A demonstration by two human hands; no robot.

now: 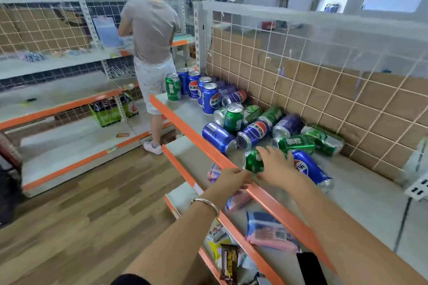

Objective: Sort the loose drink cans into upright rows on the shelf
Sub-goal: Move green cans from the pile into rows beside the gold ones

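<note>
On the grey shelf (pixel 361 194) with an orange front edge, several blue and green cans stand upright in a row at the far end, led by a green can (pixel 173 87) and a blue can (pixel 210 99). A pile of loose cans (pixel 254 131) lies on its side in the middle. My right hand (pixel 275 164) is wrapped over a green can (pixel 253 161) lying near the front edge. My left hand (pixel 234 179) sits at the orange edge, fingertips at that can's near end; I cannot see whether it grips it. A blue can (pixel 310 169) lies just right of my right hand.
Another person (pixel 150 30) stands in the aisle by the shelf's far end. A wire mesh back with cardboard (pixel 324 90) closes the shelf behind the cans. Lower shelves hold pink packets (pixel 271 231) and a snack bar (pixel 228 264). Wooden floor (pixel 92 192) lies to the left.
</note>
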